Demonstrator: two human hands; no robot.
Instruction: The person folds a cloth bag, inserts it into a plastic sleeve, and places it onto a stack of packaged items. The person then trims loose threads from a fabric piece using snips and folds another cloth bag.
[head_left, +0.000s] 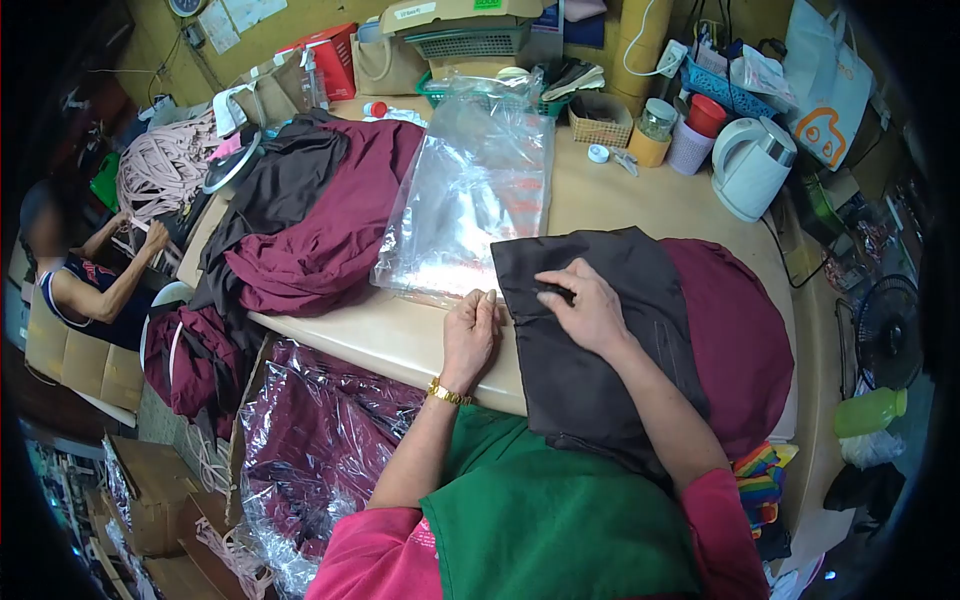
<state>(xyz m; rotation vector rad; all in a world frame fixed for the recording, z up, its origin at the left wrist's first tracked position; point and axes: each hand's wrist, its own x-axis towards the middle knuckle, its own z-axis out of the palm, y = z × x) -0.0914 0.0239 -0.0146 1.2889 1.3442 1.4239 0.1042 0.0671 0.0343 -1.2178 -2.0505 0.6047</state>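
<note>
A folded black and maroon cloth piece [735,340] lies on the table in front of me. My right hand [588,305] is over its black part, fingers bent around a small dark object that I cannot make out clearly. At the cloth's left edge is my left hand [475,325], its thumb and fingertips pinched together; whatever they hold is too small to name. A gold watch [448,392] circles my left wrist. Just beyond my hands lie clear plastic bags [475,190]. More black and maroon cloth [330,215] is heaped to their left.
A white kettle [750,170], cups and a wicker basket [601,118] stand at the back right. Plastic-wrapped maroon goods [310,440] fill a box below the table's left front edge. Another person [95,280] sits at far left, handling pale straps. A fan [888,330] is at far right.
</note>
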